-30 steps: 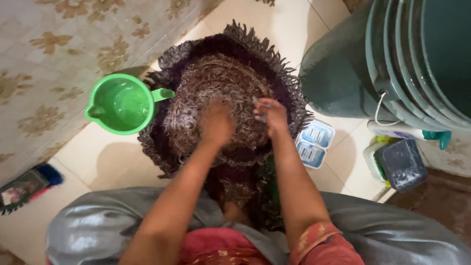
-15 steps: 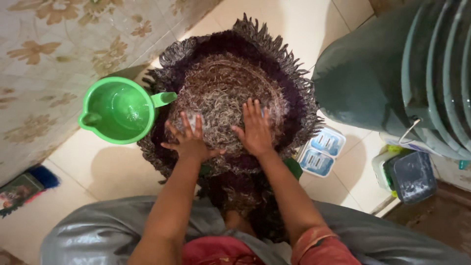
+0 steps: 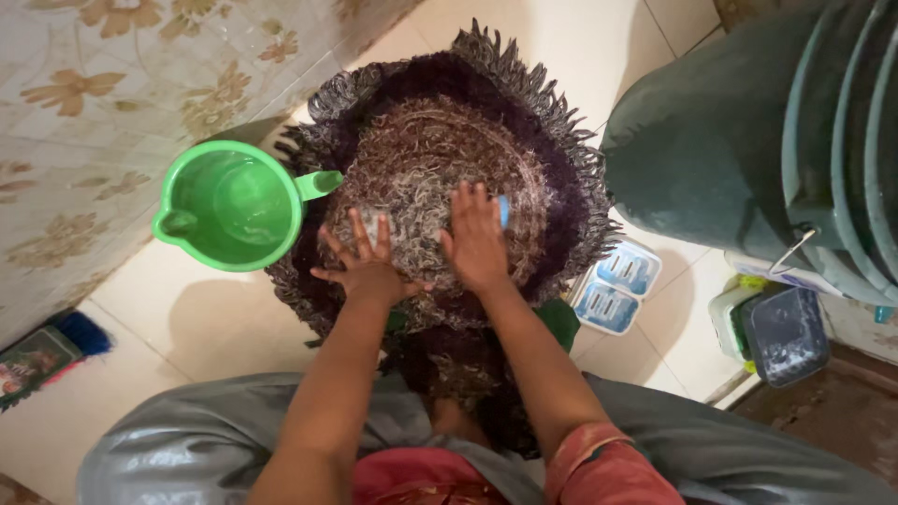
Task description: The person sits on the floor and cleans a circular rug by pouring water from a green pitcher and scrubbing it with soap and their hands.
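- Here, a round shaggy mat (image 3: 440, 159), dark purple at its fringe and mottled brown and grey in the middle, is lying flat on the pale tiled floor (image 3: 187, 327), directly under both hands
- The left hand (image 3: 367, 262) is pressing palm-down on the mat's near-left part, its fingers spread wide apart and gripping nothing
- The right hand (image 3: 477, 238) is lying palm-down just beside it, nearer the mat's centre, fingers held together and pointing away from the person
- A small blue thing (image 3: 503, 211) is peeking out at the far edge of the right hand's fingers; whether the hand is clasping it or only covering it, I cannot tell
- Both forearms are reaching forward and slightly inward from the bottom of the view, the wrists nearly touching the mat, the two hands sitting close but apart
- A bright green jug (image 3: 229, 208) is standing upright on the floor at the mat's left edge, its handle pointing toward the mat and touching the fringe
- A large dark green barrel (image 3: 711, 159) is standing to the right of the mat, close to its fringe
- A white and blue tray (image 3: 615, 285) is lying on the floor just right of the mat's near edge
- A dark lidded box (image 3: 784, 335) is sitting further right, below the barrel
- The person's grey skirt (image 3: 187, 449) is filling the bottom of the view
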